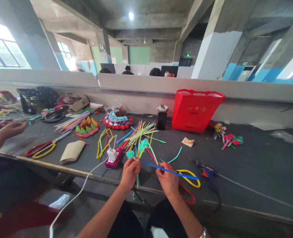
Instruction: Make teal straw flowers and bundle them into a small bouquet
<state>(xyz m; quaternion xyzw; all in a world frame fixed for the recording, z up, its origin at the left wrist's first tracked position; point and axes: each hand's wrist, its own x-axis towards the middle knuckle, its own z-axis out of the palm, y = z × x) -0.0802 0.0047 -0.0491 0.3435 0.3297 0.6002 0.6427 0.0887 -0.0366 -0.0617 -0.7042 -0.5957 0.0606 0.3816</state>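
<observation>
My left hand (130, 172) is closed in a pinch above the table's front edge. It grips a small bunch of teal pipe-cleaner flowers (143, 144) at their stems. A long blue pipe cleaner (171, 171) runs from its fingertips to the right. Closed on that blue strip is my right hand (168, 178), a little way from its left end. Under and beside the right hand lie scissors with yellow (194, 180) and red handles, partly hidden. Beyond both hands spreads a loose pile of coloured pipe cleaners (141, 132).
A purple power strip (113, 159) with a white plug sits left of my hands. To the right lies a glue gun (209, 175). Behind stand a phone (162, 119) and a red bag (196, 110). Further left are scissors (43, 148) and another person's hands (9, 129).
</observation>
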